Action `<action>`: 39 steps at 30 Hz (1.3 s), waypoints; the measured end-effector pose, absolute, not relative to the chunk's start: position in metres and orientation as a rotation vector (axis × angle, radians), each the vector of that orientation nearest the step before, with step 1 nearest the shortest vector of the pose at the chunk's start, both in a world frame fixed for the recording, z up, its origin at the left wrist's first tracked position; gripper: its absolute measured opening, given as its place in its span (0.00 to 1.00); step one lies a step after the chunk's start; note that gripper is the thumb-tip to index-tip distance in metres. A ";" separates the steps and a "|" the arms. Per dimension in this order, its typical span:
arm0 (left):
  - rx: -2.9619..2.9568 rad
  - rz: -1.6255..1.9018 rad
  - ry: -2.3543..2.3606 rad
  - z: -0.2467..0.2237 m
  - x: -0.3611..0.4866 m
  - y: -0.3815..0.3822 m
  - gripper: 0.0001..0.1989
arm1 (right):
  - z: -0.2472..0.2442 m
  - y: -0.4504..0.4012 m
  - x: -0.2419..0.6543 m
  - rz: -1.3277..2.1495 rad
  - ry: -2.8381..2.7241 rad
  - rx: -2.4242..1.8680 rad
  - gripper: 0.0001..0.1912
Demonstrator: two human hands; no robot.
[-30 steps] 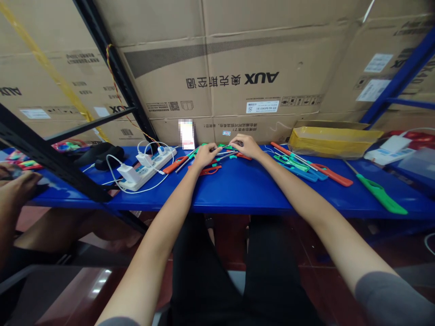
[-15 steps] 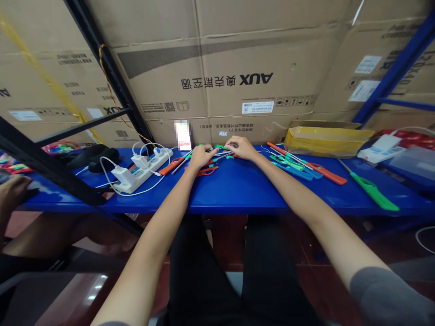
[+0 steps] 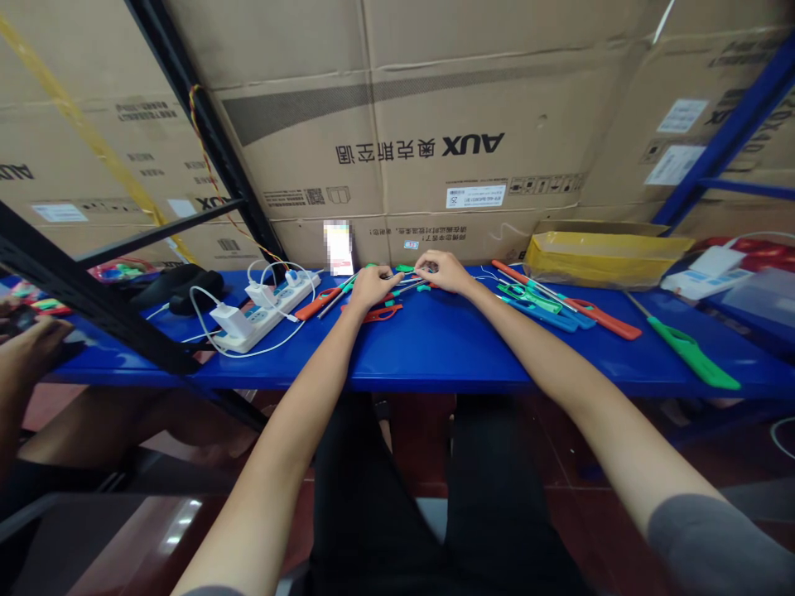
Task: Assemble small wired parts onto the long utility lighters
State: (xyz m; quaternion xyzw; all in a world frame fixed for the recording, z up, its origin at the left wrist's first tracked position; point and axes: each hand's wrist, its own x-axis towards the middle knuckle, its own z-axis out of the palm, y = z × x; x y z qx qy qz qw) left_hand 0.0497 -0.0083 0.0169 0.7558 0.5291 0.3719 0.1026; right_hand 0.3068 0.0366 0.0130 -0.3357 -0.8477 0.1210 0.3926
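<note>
The small work is hard to make out; fingers cover much of the slim, pale, rod-like piece [image 3: 408,274] that lies between the two hands above the back part of the blue, glossy tabletop [image 3: 435,352], and its ends cannot be traced. The right hand [image 3: 440,271] is bent at the wrist, its thumb and forefinger pinched together on the piece; the left hand [image 3: 373,286] is half curled with the thumb reaching toward the right hand, and whether it grips the piece or only touches it I cannot tell. Beneath and around them lie thin silver metal rods and green and red plastic parts, partly hidden by the hands; a red plastic handle with a loop [image 3: 380,314] shows in front of the left hand.

The upright phone [image 3: 339,251] has its screen blurred out; at the left edge another person's hand [image 3: 31,348] is cut off, what it holds too dark to name; the yellow-taped cardboard box [image 3: 596,261] stands beyond the coloured handles at right, its inside out of sight.
</note>
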 end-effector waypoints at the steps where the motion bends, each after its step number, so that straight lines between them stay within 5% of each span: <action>1: 2.231 1.099 1.565 0.016 0.049 -0.008 0.25 | 0.012 0.036 0.307 0.307 -2.162 -0.853 0.09; 39: 2.237 1.037 1.580 0.015 0.046 -0.006 0.19 | 0.009 0.039 0.323 0.358 -2.163 -1.006 0.11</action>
